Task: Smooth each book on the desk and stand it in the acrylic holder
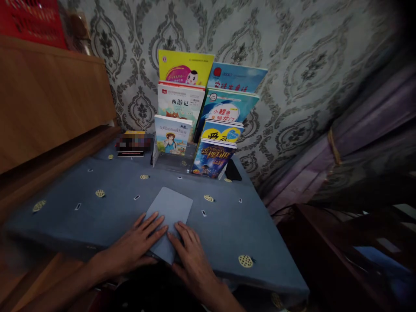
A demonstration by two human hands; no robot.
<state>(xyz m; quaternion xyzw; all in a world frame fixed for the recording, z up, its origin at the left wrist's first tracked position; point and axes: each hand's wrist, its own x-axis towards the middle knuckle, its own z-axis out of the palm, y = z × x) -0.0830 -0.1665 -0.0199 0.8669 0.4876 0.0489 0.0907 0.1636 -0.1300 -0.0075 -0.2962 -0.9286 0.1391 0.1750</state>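
Note:
A plain light blue-grey booklet or folded sheet [172,201] lies flat near the front edge of the table; which of the two it is I cannot tell. My left hand [138,240] rests on its left side with the fingers spread. On the lower right part lies my right hand [191,249], its fingers stretched out toward the middle. Both palms face down, and neither hand grips anything. Behind the hands, a clear stepped rack [170,162] holds several upright children's books, among them a white-blue one [172,138] and a dark blue one [212,158].
The table has a blue cloth [113,216] with pineapple prints. A small stack of books or boxes [131,145] sits at the back left. Beside the rack's right end lies a black flat object [233,170]. A wooden cabinet [55,99] borders the left; a curtain [312,151] hangs right.

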